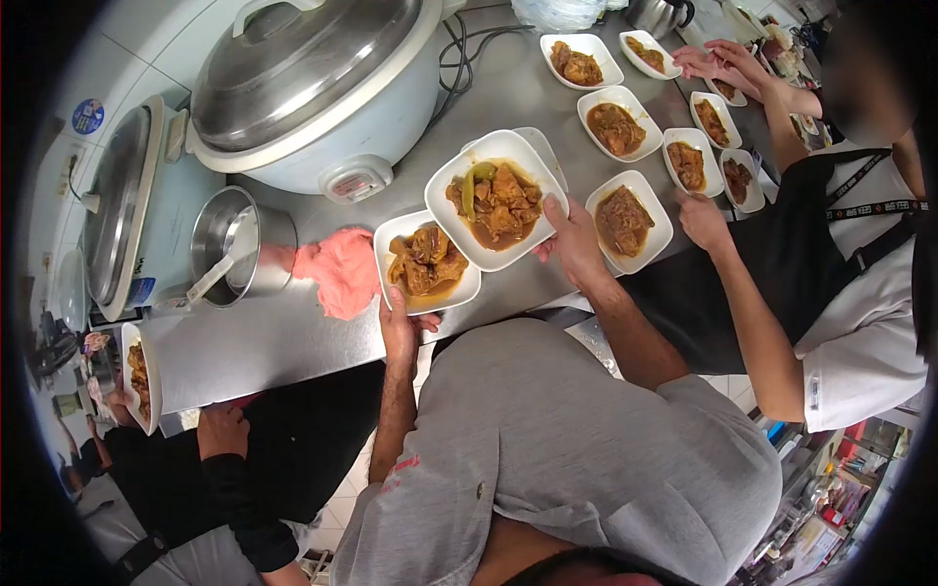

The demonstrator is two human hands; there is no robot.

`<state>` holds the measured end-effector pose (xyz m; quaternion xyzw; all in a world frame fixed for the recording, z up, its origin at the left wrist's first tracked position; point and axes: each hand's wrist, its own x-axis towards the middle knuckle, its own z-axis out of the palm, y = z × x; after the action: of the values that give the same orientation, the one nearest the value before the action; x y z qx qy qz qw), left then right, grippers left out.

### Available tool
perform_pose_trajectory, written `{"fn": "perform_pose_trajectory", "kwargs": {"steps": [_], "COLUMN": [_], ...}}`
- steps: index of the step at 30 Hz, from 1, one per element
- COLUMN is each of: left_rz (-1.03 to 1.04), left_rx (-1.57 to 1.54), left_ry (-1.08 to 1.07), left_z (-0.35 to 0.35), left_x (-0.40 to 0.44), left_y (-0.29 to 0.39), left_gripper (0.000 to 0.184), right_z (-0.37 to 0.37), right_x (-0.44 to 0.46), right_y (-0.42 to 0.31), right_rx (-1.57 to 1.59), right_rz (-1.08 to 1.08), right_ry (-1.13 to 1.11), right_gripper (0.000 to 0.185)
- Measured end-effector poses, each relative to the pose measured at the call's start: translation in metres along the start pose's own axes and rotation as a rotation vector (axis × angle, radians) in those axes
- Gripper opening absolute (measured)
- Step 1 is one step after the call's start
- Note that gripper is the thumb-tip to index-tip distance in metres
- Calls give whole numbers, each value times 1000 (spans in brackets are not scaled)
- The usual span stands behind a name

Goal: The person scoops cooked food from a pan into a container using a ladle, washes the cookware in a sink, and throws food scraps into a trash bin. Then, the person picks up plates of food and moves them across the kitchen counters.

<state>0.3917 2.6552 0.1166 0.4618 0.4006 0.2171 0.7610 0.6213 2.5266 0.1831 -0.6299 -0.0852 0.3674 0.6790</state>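
Observation:
My left hand grips the near edge of a white square bowl filled with brown stewed meat. Thumb on its rim, my right hand holds another white bowl by its right side. That bowl contains stew with a green pepper and sits slightly higher, overlapping the edge of the first. Behind it part of one more white dish shows. Just right of my right hand is a bowl of dark meat on the steel counter.
Two large cookers, a steel pot and a pink cloth are at the left. Several filled bowls stand at the upper right. A co-worker's hand touches one; another person is at the lower left.

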Motion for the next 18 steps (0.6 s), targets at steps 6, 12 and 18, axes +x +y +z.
{"fn": "perform_pose_trajectory", "kwargs": {"steps": [6,12,18], "left_rz": [-12,-1,8], "left_rx": [-6,-25,-56], "left_ry": [-4,-21,-26], "left_z": [2,0,-5], "left_x": [0,2,6], "left_y": [2,-2,-6], "left_gripper": [52,50,47], "right_z": [-5,-12,-32], "right_x": [-4,-13,-29], "right_y": [10,6,-1], "right_rx": [39,-6,64], "right_rz": [-41,-19,-52], "right_ry": [20,79,215], "right_gripper": [31,32,30]}}
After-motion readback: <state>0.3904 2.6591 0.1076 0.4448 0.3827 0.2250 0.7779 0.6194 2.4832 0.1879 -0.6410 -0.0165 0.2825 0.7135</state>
